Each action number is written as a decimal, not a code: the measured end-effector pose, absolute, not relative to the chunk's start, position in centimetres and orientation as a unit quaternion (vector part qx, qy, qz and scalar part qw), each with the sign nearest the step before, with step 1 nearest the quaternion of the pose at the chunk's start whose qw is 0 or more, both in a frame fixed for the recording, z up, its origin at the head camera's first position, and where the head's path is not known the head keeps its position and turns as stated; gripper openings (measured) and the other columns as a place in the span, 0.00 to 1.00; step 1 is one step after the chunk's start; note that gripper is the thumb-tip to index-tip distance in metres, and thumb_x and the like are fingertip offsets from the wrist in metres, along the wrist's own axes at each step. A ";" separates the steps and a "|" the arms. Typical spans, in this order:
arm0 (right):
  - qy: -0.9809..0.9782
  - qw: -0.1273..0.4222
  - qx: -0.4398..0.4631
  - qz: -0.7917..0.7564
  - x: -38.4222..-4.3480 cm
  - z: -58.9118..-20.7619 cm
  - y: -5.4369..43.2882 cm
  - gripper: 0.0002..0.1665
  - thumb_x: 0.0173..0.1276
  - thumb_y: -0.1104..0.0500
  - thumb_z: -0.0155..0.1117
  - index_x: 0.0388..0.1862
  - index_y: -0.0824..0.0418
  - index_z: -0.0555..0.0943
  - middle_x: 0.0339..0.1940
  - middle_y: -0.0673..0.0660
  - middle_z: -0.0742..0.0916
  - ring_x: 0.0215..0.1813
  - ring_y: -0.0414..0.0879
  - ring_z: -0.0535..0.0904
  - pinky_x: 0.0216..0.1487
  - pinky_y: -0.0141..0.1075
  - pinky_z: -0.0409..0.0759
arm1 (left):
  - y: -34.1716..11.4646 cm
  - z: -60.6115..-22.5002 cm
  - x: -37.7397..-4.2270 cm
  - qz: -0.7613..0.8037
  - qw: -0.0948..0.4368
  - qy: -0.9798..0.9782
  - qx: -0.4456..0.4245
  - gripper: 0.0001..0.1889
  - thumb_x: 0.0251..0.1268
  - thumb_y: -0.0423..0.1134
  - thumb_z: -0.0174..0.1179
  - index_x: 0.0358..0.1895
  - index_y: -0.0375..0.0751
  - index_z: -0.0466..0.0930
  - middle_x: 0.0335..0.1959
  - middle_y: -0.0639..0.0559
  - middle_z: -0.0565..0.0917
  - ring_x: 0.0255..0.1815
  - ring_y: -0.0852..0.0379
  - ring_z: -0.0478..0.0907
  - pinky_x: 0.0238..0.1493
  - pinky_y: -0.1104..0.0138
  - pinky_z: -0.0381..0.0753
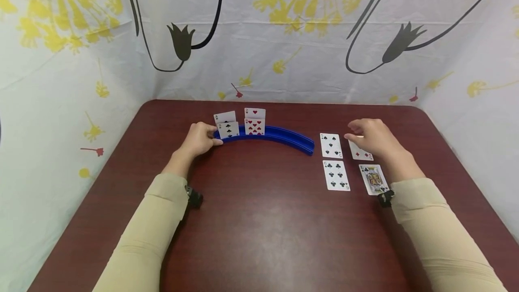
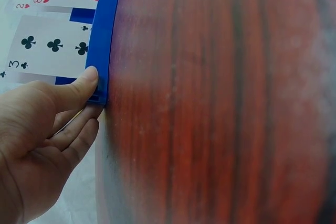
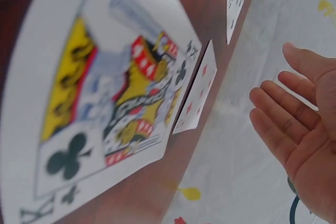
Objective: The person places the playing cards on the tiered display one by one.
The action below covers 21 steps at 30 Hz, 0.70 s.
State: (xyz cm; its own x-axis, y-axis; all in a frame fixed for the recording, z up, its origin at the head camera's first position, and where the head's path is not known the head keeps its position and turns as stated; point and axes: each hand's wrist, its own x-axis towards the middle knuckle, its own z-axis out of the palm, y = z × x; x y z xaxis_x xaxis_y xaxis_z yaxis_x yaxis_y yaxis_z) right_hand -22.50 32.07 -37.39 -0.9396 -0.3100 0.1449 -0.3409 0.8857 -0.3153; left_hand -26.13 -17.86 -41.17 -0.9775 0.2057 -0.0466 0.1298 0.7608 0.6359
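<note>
My left hand pinches the left end of a curved blue card holder, thumb on its front, as the left wrist view confirms. In the holder stand a three of clubs with an ace behind it, and an eight of hearts in front of a two of hearts. My right hand hovers over a diamond card, partly hiding it. In the right wrist view its fingers are extended and hold nothing. Below that hand lies a king of clubs.
A five of spades and a six of clubs lie face up between the holder's right end and the diamond card. The reddish-brown table meets a patterned cloth at its back and sides.
</note>
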 end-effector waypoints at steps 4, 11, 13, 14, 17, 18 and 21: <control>-0.973 0.028 0.161 0.161 -22.2 -37.7 32.7 0.24 0.71 0.56 0.68 0.56 0.75 0.81 0.49 0.74 0.86 0.53 0.68 0.82 0.54 0.61 0.76 | -17.9 -41.2 -26.1 0.334 0.058 0.937 0.089 0.29 0.63 0.36 0.72 0.65 0.28 0.77 0.57 0.32 0.83 0.57 0.41 0.82 0.60 0.51 0.79; -0.979 -0.008 0.146 0.142 -21.9 -38.4 33.7 0.28 0.71 0.54 0.67 0.58 0.77 0.79 0.52 0.75 0.84 0.55 0.69 0.80 0.56 0.63 0.75 | -17.8 -41.2 -26.1 0.336 0.057 0.936 0.089 0.29 0.63 0.36 0.72 0.65 0.28 0.77 0.56 0.32 0.83 0.57 0.41 0.82 0.60 0.51 0.79; -0.980 -0.013 0.145 0.137 -21.9 -38.6 34.0 0.28 0.70 0.55 0.69 0.58 0.76 0.79 0.51 0.75 0.84 0.54 0.69 0.80 0.55 0.63 0.75 | -17.8 -41.2 -26.0 0.335 0.057 0.936 0.089 0.29 0.63 0.36 0.72 0.65 0.28 0.77 0.57 0.32 0.83 0.57 0.41 0.82 0.60 0.51 0.79; -0.980 -0.016 0.144 0.137 -21.9 -38.7 34.2 0.29 0.69 0.55 0.70 0.58 0.77 0.79 0.51 0.75 0.84 0.54 0.69 0.80 0.55 0.63 0.75 | -17.8 -41.2 -26.0 0.335 0.058 0.936 0.089 0.29 0.63 0.36 0.72 0.65 0.28 0.77 0.57 0.32 0.83 0.57 0.41 0.82 0.60 0.50 0.79; -0.980 -0.023 0.145 0.133 -22.0 -38.8 34.6 0.32 0.65 0.54 0.74 0.58 0.77 0.79 0.52 0.75 0.84 0.55 0.70 0.79 0.56 0.64 0.74 | -17.8 -41.2 -26.0 0.333 0.058 0.937 0.090 0.29 0.63 0.36 0.72 0.65 0.28 0.76 0.57 0.32 0.82 0.57 0.41 0.82 0.60 0.50 0.79; -0.980 -0.025 0.146 0.133 -22.0 -38.8 34.8 0.33 0.63 0.54 0.75 0.58 0.77 0.79 0.52 0.75 0.84 0.55 0.70 0.79 0.56 0.64 0.74 | -17.8 -41.2 -26.0 0.333 0.058 0.937 0.090 0.29 0.63 0.36 0.72 0.65 0.28 0.76 0.57 0.32 0.82 0.57 0.41 0.82 0.60 0.50 0.79; -0.980 -0.034 0.147 0.133 -22.1 -39.0 35.2 0.36 0.59 0.52 0.79 0.57 0.76 0.79 0.53 0.75 0.84 0.56 0.70 0.79 0.57 0.64 0.73 | -17.8 -41.2 -26.1 0.335 0.057 0.936 0.089 0.29 0.63 0.36 0.72 0.65 0.28 0.77 0.57 0.32 0.83 0.57 0.41 0.82 0.60 0.51 0.79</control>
